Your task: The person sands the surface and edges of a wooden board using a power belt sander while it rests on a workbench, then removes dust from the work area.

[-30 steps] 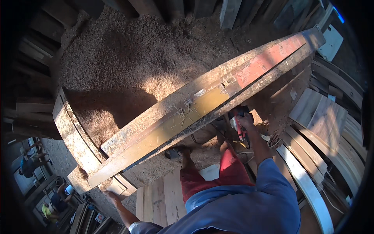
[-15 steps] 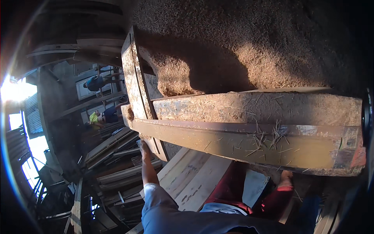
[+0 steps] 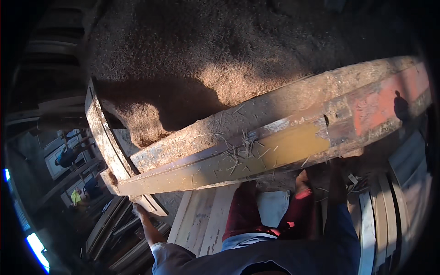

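A long, heavy wooden beam (image 3: 284, 144) with a yellowish side face slants across the view, rising to the right. Splinters and sawdust lie on it. A narrow crosswise board (image 3: 107, 133) passes its left end. My left hand (image 3: 139, 210) is at the board's lower end, just below the beam; its fingers are mostly hidden. My right arm reaches up to the beam's near edge at the right. There my right hand (image 3: 338, 166) is in deep shadow, and its grip does not show.
A large sawdust heap (image 3: 238, 50) rises behind the beam. Pale planks (image 3: 201, 222) lie by my legs, with stacked boards (image 3: 380, 211) at right and piled timber (image 3: 114, 224) at left. One bare foot (image 3: 302, 178) stands below the beam. Two people (image 3: 75, 197) are at the far left.
The view has turned, so the beam now slants up to the right and its red-painted right part shows. My right arm has come into view at the beam. My left hand stays by the crosswise board.
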`<control>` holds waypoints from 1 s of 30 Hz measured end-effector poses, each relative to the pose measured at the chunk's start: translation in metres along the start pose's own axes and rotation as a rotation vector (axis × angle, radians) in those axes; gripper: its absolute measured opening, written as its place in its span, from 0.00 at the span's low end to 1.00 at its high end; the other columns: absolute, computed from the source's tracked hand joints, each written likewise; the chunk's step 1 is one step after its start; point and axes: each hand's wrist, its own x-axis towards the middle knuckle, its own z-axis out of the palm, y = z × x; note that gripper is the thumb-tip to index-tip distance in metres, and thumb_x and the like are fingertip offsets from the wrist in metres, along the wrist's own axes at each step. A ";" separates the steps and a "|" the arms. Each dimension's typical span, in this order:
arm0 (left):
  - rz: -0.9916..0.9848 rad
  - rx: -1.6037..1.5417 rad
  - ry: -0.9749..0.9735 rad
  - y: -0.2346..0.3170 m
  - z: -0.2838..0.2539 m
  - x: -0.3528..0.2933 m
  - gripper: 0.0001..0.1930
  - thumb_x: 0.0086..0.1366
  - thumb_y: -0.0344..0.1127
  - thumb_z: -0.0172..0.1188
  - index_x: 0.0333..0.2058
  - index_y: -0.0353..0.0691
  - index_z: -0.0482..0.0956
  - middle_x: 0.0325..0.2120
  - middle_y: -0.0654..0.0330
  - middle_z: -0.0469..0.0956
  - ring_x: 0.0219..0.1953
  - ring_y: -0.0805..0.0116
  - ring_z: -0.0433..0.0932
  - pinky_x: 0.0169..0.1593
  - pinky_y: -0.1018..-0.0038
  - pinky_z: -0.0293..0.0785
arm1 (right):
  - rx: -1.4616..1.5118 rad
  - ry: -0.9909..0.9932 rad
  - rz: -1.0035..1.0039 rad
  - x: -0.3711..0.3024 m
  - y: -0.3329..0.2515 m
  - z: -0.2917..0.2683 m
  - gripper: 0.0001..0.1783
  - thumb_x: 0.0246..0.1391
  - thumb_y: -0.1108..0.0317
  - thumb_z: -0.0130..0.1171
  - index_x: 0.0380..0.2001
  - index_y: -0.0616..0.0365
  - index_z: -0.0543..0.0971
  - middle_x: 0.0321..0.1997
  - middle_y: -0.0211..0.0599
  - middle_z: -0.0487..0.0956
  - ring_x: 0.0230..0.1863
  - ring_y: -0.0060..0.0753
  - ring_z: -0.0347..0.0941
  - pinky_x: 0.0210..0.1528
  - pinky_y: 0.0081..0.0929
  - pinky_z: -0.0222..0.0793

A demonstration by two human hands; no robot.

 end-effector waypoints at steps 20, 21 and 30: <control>0.039 -0.249 0.037 0.008 0.048 0.010 0.24 0.77 0.47 0.44 0.53 0.33 0.78 0.39 0.46 0.84 0.38 0.47 0.84 0.40 0.56 0.81 | -0.078 0.398 -0.816 -0.190 -0.472 -0.276 0.34 0.60 0.36 0.57 0.58 0.51 0.80 0.60 0.39 0.74 0.67 0.44 0.62 0.75 0.53 0.44; 0.036 -0.265 0.030 0.008 0.047 0.009 0.24 0.77 0.47 0.44 0.53 0.33 0.78 0.39 0.46 0.84 0.38 0.47 0.83 0.40 0.56 0.81 | -0.084 0.401 -0.816 -0.195 -0.471 -0.276 0.35 0.60 0.36 0.57 0.57 0.51 0.80 0.59 0.39 0.75 0.67 0.43 0.61 0.75 0.52 0.44; 0.036 -0.349 -0.029 0.018 0.033 0.014 0.24 0.77 0.49 0.43 0.54 0.34 0.78 0.39 0.47 0.84 0.37 0.48 0.83 0.39 0.57 0.81 | -0.270 0.205 -0.682 -0.230 -0.461 -0.291 0.41 0.58 0.29 0.55 0.58 0.53 0.79 0.57 0.41 0.74 0.65 0.43 0.60 0.68 0.48 0.49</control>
